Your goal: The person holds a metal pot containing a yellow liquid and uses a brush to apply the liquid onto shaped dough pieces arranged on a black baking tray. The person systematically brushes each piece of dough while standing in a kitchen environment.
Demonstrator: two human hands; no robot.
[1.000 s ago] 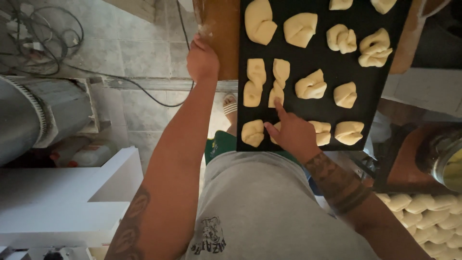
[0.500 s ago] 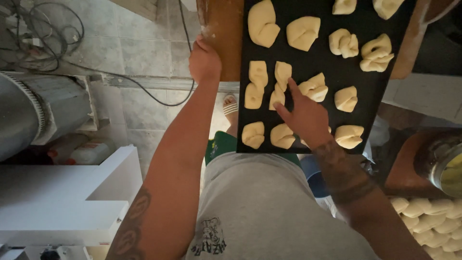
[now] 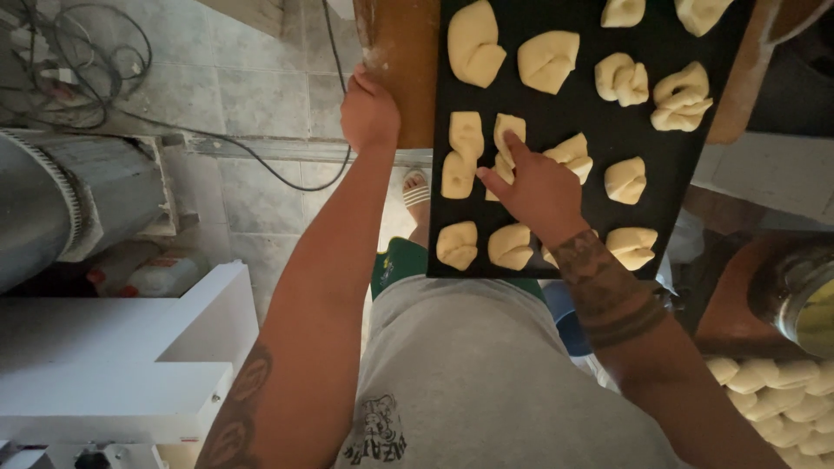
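Black tray [image 3: 660, 187] under right hand [image 3: 537, 189] pressing dough piece [image 3: 506, 135].

dough pieces [image 3: 548, 61] on tray [image 3: 591, 122] | board [image 3: 407, 61] left of tray

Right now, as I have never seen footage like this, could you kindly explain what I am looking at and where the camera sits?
The single picture comes from a camera worn on a person's head, looking straight down past their grey shirt at their own bare arms. There is no machine doing the work, only two hands. In front of them is a black baking tray resting on a wooden board. On the tray lie rows of pale, raw shaped dough pieces. The right hand reaches over the tray with its index finger pressing one dough piece in the middle row. The left hand rests against the wooden board at the tray's left side. More dough pieces are piled at lower right, and the tiled floor shows below.
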